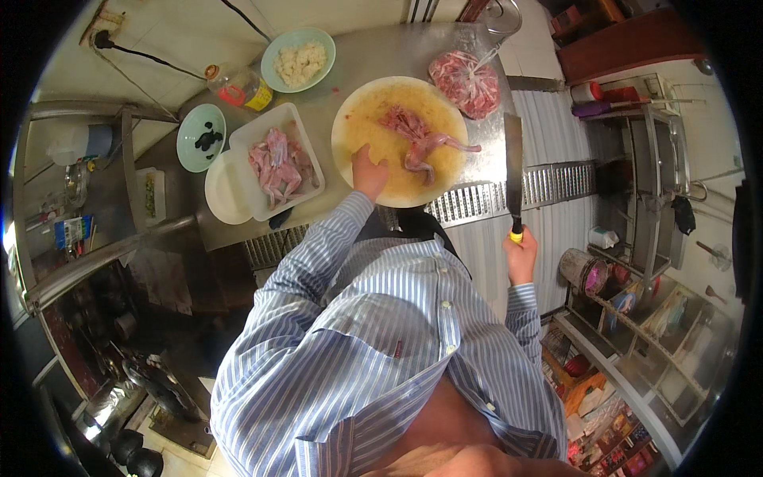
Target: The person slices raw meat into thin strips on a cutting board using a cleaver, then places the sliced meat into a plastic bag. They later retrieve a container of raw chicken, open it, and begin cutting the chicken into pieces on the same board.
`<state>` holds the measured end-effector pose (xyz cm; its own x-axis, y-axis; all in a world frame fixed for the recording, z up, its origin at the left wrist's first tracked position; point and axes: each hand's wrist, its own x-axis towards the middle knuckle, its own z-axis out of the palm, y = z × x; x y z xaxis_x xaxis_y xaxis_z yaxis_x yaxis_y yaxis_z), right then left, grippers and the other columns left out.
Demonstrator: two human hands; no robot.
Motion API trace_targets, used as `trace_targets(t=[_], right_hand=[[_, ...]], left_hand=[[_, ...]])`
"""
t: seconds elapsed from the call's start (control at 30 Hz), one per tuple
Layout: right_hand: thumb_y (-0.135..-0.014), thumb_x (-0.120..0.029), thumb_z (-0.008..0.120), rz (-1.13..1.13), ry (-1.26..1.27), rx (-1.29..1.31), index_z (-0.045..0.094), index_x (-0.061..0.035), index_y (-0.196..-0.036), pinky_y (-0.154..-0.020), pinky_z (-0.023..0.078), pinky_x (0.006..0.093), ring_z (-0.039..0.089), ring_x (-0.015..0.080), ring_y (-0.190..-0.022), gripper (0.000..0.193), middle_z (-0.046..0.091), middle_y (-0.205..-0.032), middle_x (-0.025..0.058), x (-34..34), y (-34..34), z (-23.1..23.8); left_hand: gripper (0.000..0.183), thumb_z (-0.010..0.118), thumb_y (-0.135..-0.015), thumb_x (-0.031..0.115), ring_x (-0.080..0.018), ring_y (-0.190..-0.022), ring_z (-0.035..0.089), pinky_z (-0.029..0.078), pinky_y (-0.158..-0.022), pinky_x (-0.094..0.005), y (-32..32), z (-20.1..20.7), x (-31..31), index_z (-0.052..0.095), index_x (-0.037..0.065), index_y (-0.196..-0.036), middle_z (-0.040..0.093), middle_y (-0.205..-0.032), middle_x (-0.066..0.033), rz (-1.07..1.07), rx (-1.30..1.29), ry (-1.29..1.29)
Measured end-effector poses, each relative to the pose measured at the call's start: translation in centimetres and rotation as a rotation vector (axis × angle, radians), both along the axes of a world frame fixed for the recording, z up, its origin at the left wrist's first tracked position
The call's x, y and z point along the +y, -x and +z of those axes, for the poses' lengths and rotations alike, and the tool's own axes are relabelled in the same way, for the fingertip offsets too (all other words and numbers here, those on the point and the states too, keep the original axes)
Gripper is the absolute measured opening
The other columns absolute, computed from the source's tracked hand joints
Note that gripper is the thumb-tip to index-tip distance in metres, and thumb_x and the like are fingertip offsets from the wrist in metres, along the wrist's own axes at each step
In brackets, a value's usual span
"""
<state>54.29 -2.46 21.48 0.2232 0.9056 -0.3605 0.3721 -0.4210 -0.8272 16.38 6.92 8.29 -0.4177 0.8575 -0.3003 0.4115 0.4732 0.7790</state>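
My right hand (520, 253) is closed round the handle of a cleaver (513, 155). Its broad blade points away from me, raised off the right side of the table. At the near left part of a round yellowish chopping board (362, 111) is my left hand (369, 172), fingers apart and holding nothing. A skinned raw carcass (417, 141) with its legs spread lies right of that hand, apart from it. More skinned carcasses (276, 165) fill a white rectangular tub (308, 131) left of the board.
A tied clear bag of red meat (467, 83) sits at the far right of the steel table (358, 48). Farther left are a green bowl of pale food (299, 62), a plastic bottle (238, 87), another bowl (199, 137) with dark pieces, and a white lid-like plate (226, 191).
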Motion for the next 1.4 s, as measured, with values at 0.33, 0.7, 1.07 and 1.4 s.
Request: trace_targets(t=[0.33, 0.7, 1.07, 1.4], right_hand=[[-0.087, -0.013, 0.069, 0.362, 0.182, 0.015, 0.058, 0.0011, -0.085, -0.056, 0.045, 0.0349, 0.056, 0.0154, -0.06, 0.018, 0.057, -0.068, 0.0068, 1.9, 5.7, -1.0], [-0.084, -0.024, 0.074, 0.544, 0.117, -0.161, 0.068, 0.0061, -0.091, -0.066, 0.05, 0.0394, 0.061, 0.0223, -0.067, 0.032, 0.068, -0.075, 0.0149, 14.5, 6.9, -5.7], [-0.096, -0.019, 0.069, 0.565, 0.185, 0.161, 0.062, -0.001, -0.09, -0.05, 0.046, 0.028, 0.057, 0.0069, -0.057, 0.02, 0.059, -0.068, 0.0009, 12.3, 4.4, -0.5], [-0.086, -0.022, 0.069, 0.842, -0.006, -0.309, 0.07, 0.0017, -0.099, -0.08, 0.054, 0.0489, 0.069, 0.0444, -0.09, 0.027, 0.071, -0.091, 0.0282, 17.5, 6.6, -6.9]], left_hand=[[0.06, 0.071, -0.084, 0.013, -0.0405, -0.135, 0.048, 0.041, -0.113, -0.0485, 0.3, -2.9, 9.0, 0.056, 0.012, -0.142, 0.051, -0.148, -0.0197, -0.351, 0.383, -0.124], [0.017, 0.069, -0.091, 0.017, -0.036, -0.093, 0.071, 0.056, -0.086, -0.0475, 1.2, -7.2, 6.3, 0.078, 0.012, -0.104, 0.075, -0.101, -0.0153, 0.082, 0.29, -0.341], [0.027, 0.065, -0.095, 0.027, -0.033, -0.094, 0.071, 0.055, -0.086, -0.0443, 1.6, -4.4, -10.9, 0.077, 0.007, -0.108, 0.075, -0.103, -0.0176, 0.206, 0.172, 0.097], [0.055, 0.07, -0.087, 0.019, -0.039, -0.136, 0.05, 0.043, -0.113, -0.047, -2.3, -1.0, -2.9, 0.059, 0.008, -0.14, 0.053, -0.147, -0.019, -0.105, 0.37, -0.156]])
